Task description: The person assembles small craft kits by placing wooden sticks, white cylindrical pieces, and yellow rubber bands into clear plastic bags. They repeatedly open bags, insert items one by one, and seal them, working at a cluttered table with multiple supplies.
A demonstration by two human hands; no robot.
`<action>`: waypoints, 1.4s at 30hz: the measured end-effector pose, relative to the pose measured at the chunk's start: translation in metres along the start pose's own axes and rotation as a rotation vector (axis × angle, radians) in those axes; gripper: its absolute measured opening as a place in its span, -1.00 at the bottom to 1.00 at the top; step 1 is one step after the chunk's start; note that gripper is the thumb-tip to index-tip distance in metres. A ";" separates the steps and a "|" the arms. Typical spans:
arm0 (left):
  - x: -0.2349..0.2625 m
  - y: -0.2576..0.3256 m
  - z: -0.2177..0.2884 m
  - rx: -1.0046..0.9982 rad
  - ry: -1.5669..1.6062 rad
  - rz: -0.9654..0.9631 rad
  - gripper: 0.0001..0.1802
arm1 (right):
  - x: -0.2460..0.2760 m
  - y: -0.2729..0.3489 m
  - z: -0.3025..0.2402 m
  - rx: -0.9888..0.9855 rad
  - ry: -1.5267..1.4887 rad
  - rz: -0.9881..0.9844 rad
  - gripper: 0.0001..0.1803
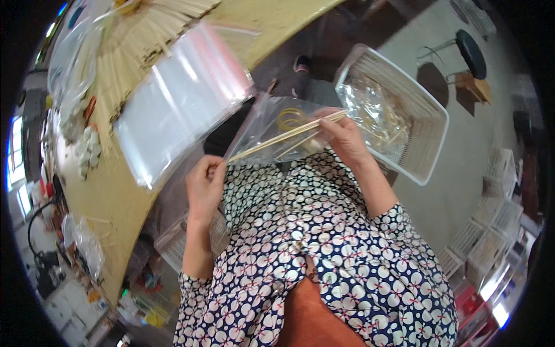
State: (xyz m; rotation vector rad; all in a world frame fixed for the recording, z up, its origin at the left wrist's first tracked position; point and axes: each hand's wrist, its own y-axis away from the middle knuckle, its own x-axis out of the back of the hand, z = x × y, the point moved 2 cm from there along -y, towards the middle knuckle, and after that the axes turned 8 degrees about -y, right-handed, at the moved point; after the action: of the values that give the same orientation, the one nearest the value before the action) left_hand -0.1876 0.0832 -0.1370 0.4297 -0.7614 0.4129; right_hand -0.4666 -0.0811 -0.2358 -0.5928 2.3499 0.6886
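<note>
Beside table edge, both hands hold sticks in bag

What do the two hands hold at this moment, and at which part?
Together they hold a clear plastic bag with thin wooden sticks at its mouth. The left hand pinches the lower left end; the right hand grips the upper right end.

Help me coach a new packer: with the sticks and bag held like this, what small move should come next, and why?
Probably slide the thin wooden sticks further into the clear bag. The left hand pinches their near end, which pokes outside the bag, while the right hand grips the bag and the sticks' far end. A full white basket waits beside.
</note>
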 end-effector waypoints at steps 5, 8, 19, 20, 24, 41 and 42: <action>-0.007 -0.001 -0.023 0.190 0.586 -0.299 -0.95 | -0.014 0.004 -0.016 -0.001 -0.139 -0.036 -0.65; -0.015 0.004 -0.020 0.169 0.548 -0.269 -0.94 | -0.012 0.003 -0.010 -0.004 -0.187 -0.079 -0.67; -0.044 0.027 -0.024 0.245 0.702 -0.407 -0.94 | -0.027 0.005 -0.027 -0.026 -0.007 -0.071 -0.70; -0.042 0.027 -0.024 0.233 0.708 -0.385 -0.94 | -0.028 0.006 -0.029 -0.046 -0.036 -0.060 -0.71; -0.025 0.021 -0.016 0.118 0.583 -0.263 -0.92 | -0.004 0.002 -0.031 -0.093 0.228 0.005 -0.78; 0.018 0.007 0.059 -0.625 0.187 0.029 -0.83 | 0.030 -0.019 -0.011 0.064 0.560 0.132 -0.38; 0.017 0.007 0.063 -0.658 0.165 0.016 -0.83 | 0.015 -0.020 -0.022 0.170 0.871 0.047 -0.29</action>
State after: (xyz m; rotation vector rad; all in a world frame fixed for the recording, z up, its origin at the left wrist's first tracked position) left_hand -0.2151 0.0602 -0.0822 -0.2249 -0.6945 0.1906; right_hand -0.4754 -0.1128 -0.2372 -0.8856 3.1822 0.2472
